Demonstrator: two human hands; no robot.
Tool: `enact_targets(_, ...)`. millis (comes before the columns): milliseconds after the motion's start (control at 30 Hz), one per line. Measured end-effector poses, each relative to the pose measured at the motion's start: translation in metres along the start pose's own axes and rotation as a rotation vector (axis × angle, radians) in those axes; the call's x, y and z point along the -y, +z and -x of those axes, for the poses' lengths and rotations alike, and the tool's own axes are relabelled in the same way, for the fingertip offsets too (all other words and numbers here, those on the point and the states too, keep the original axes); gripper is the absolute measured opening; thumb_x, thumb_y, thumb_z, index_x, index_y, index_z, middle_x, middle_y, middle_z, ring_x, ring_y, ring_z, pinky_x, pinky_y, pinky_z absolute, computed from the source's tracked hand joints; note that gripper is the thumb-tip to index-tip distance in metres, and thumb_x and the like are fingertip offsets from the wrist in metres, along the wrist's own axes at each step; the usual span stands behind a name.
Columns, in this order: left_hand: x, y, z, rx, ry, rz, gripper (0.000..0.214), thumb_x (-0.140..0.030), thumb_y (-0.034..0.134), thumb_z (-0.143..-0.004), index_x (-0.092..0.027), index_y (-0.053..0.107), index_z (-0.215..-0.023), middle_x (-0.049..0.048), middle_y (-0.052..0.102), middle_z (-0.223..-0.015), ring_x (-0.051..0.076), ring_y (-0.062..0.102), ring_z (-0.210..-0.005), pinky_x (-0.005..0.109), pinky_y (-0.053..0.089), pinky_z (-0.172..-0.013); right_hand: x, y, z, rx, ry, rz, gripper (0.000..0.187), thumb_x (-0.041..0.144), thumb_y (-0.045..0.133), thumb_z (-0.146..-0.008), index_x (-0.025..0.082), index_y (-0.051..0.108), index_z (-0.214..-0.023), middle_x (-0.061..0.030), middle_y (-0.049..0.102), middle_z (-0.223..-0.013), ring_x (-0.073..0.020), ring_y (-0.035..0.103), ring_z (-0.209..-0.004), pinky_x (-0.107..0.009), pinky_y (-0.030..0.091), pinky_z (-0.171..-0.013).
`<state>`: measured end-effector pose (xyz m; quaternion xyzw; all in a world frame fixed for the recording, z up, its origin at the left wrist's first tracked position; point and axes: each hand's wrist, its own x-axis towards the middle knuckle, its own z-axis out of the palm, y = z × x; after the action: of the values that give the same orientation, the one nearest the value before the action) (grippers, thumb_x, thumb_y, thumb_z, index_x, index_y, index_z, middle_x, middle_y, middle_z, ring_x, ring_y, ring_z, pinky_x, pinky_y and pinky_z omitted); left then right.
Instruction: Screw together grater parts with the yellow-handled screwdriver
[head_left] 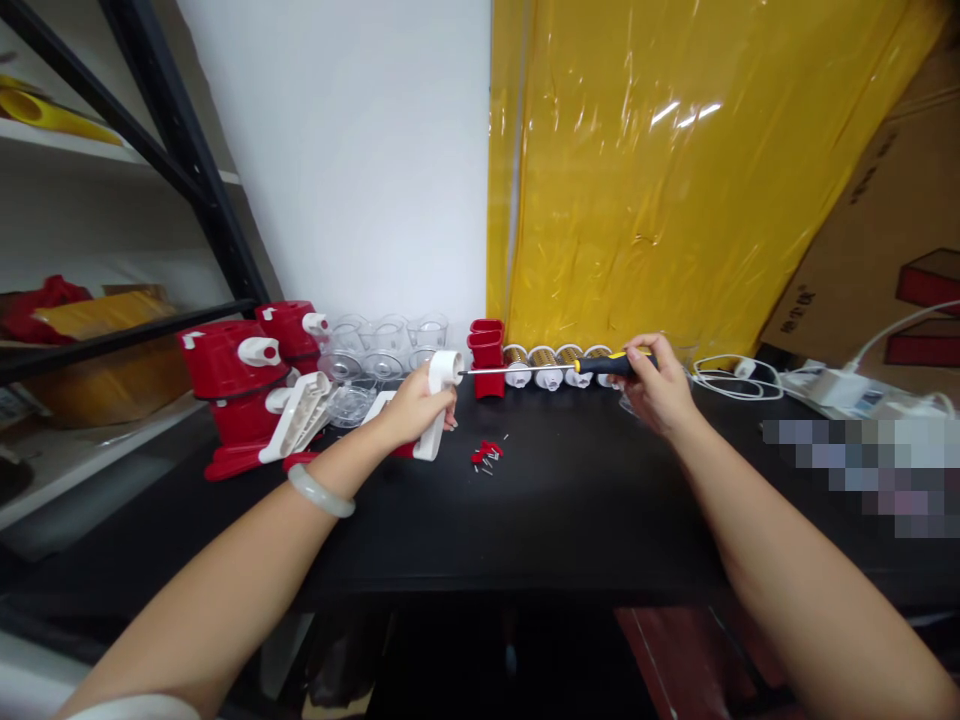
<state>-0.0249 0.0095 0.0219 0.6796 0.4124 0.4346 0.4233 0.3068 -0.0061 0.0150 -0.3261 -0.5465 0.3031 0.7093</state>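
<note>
My left hand [421, 405] is wrapped round a white plastic handle [431, 437], whose round end [445, 369] faces right. A screwdriver [611, 364] with a black and yellow grip is held level in my right hand [658, 385]. Its long shaft points left and the tip meets the round end; whether it sits on a screw is too small to tell. Below, on the black table [570, 500], lie several small screws [489, 461] and little red pieces [491, 448].
Red housings [229, 375] with white parts stand at the left. Clear plastic cups [386, 335], a red hopper-like part [487, 345] and several white-ended drums [546, 368] line the back. A white cable [739, 375] and power strip [836, 390] lie at the right.
</note>
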Motion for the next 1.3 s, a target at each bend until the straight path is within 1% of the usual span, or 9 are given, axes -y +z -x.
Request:
enact_targets(100, 0.001, 0.006, 0.001, -0.048, -0.047, -0.016, 0.032, -0.018, 0.055, -0.063, -0.019, 0.047, -0.093, -0.0036, 0.059, -0.060, 0.020, 0.064, -0.052, 0.035, 0.056, -0.051, -0.001, -0.001, 0.000, -0.036, -0.001, 0.129, 0.032, 0.055, 0.065, -0.079, 0.026, 0.053, -0.081, 0.0047, 0.055, -0.052, -0.0122, 0.049, -0.040, -0.024, 0.034, -0.038)
enact_targets(233, 0.004, 0.009, 0.002, -0.149, 0.119, -0.231, 0.031, -0.016, 0.055, -0.066, -0.020, 0.047, -0.095, -0.0024, 0.062, -0.065, 0.020, 0.066, -0.055, 0.033, 0.055, -0.056, 0.000, -0.001, 0.002, -0.055, 0.219, 0.356, 0.056, 0.069, 0.039, -0.089, 0.023, 0.051, -0.061, 0.0002, 0.045, -0.034, -0.0121, 0.036, -0.028, -0.026, 0.026, -0.032)
enact_targets(367, 0.004, 0.008, 0.004, -0.140, 0.165, -0.316, 0.026, -0.014, 0.053, -0.067, -0.019, 0.048, -0.092, -0.0022, 0.062, -0.064, 0.019, 0.066, -0.053, 0.031, 0.053, -0.054, 0.000, -0.003, 0.001, 0.023, 0.288, 0.416, 0.061, 0.073, 0.053, -0.081, 0.023, 0.041, -0.049, 0.0020, 0.036, -0.030, -0.0095, 0.032, -0.028, -0.025, 0.024, -0.033)
enact_targets(633, 0.003, 0.001, -0.001, -0.075, -0.021, -0.026, 0.029, -0.018, 0.053, -0.061, -0.021, 0.045, -0.089, -0.0053, 0.058, -0.054, 0.019, 0.062, -0.046, 0.032, 0.054, -0.047, -0.005, -0.011, -0.003, 0.181, 0.075, 0.269, 0.042, 0.063, 0.069, -0.076, 0.023, 0.060, -0.080, 0.0025, 0.059, -0.061, -0.0109, 0.052, -0.049, -0.023, 0.041, -0.047)
enact_targets(867, 0.004, -0.001, -0.006, -0.115, -0.033, -0.036, 0.030, -0.018, 0.053, -0.062, -0.019, 0.047, -0.091, -0.0038, 0.059, -0.056, 0.021, 0.064, -0.049, 0.035, 0.056, -0.048, -0.006, -0.007, 0.000, 0.175, -0.059, 0.296, 0.047, 0.049, 0.085, -0.064, 0.025, 0.063, -0.097, -0.0028, 0.070, -0.099, -0.0185, 0.067, -0.086, -0.032, 0.056, -0.080)
enact_targets(1000, 0.003, 0.001, -0.005, -0.171, 0.046, -0.124, 0.036, -0.015, 0.053, -0.064, -0.019, 0.047, -0.099, -0.0048, 0.059, -0.058, 0.020, 0.064, -0.050, 0.033, 0.055, -0.049, -0.001, 0.002, 0.004, 0.147, 0.162, 0.084, 0.051, 0.070, 0.065, -0.075, 0.023, 0.061, -0.093, -0.0027, 0.068, -0.069, -0.0174, 0.064, -0.057, -0.031, 0.055, -0.056)
enact_targets(1067, 0.001, 0.002, -0.003, -0.167, 0.090, -0.193, 0.036, -0.014, 0.052, -0.065, -0.019, 0.048, -0.101, -0.0046, 0.060, -0.058, 0.020, 0.065, -0.051, 0.031, 0.054, -0.051, 0.000, 0.006, 0.005, 0.119, 0.323, 0.033, 0.060, 0.079, 0.047, -0.080, 0.020, 0.060, -0.084, -0.0022, 0.060, -0.051, -0.0141, 0.051, -0.037, -0.028, 0.046, -0.039)
enact_targets(1133, 0.001, 0.003, 0.000, -0.152, 0.136, -0.265, 0.035, -0.014, 0.051, -0.066, -0.018, 0.049, -0.101, -0.0042, 0.060, -0.059, 0.020, 0.065, -0.051, 0.031, 0.053, -0.052, 0.001, 0.007, 0.005, 0.096, 0.434, 0.044, 0.059, 0.077, 0.047, -0.081, 0.020, 0.057, -0.075, -0.0006, 0.053, -0.042, -0.0090, 0.036, -0.028, -0.024, 0.035, -0.031)
enact_targets(1300, 0.003, 0.005, 0.004, -0.107, 0.147, -0.263, 0.027, -0.014, 0.054, -0.066, -0.020, 0.050, -0.092, -0.0036, 0.062, -0.061, 0.018, 0.064, -0.050, 0.029, 0.052, -0.052, 0.000, 0.004, 0.002, 0.005, 0.276, 0.106, 0.048, 0.064, 0.072, -0.072, 0.021, 0.051, -0.067, 0.0060, 0.043, -0.041, -0.0064, 0.034, -0.032, -0.019, 0.025, -0.031)
